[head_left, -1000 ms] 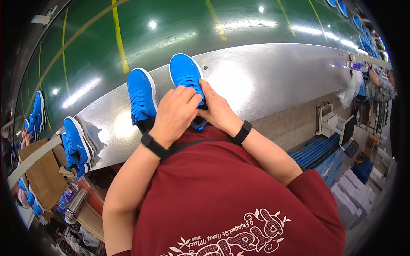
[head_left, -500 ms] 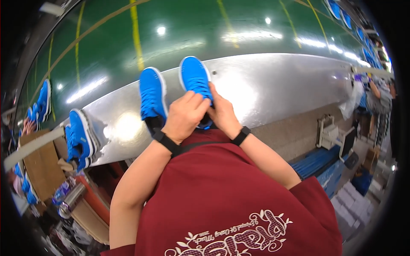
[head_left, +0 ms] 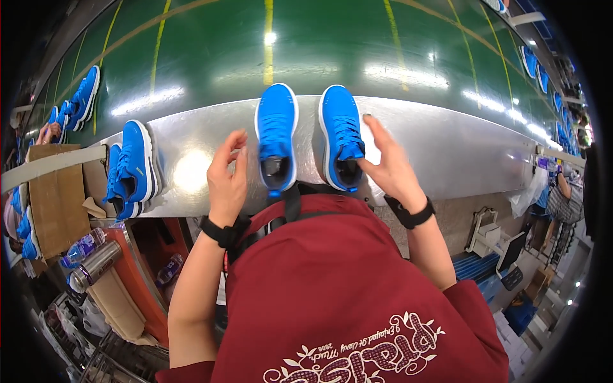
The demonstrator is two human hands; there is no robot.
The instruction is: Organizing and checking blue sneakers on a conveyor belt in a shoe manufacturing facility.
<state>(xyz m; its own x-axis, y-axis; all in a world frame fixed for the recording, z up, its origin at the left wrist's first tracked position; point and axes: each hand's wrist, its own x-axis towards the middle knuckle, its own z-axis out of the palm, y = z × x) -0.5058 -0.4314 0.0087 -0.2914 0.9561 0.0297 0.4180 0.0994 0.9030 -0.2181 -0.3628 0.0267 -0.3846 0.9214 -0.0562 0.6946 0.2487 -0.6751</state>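
Two bright blue sneakers with white soles stand side by side on the shiny metal shelf (head_left: 447, 153), toes pointing away from me: the left sneaker (head_left: 276, 135) and the right sneaker (head_left: 341, 134). My left hand (head_left: 228, 179) hovers open just left of the left sneaker, holding nothing. My right hand (head_left: 391, 163) is open with fingers spread, close beside the heel of the right sneaker; touch is unclear. Both wrists wear black bands.
A green conveyor belt (head_left: 319, 45) runs beyond the shelf, with more blue sneakers (head_left: 82, 99) at its far left and far right. Another blue pair (head_left: 131, 171) lies at the shelf's left end by a cardboard box (head_left: 54, 204). Bottles (head_left: 86, 255) lie below left.
Both hands were closed together on the right sneaker's heel; now they have let go and moved apart, one to each side of the pair. The view has shifted left.
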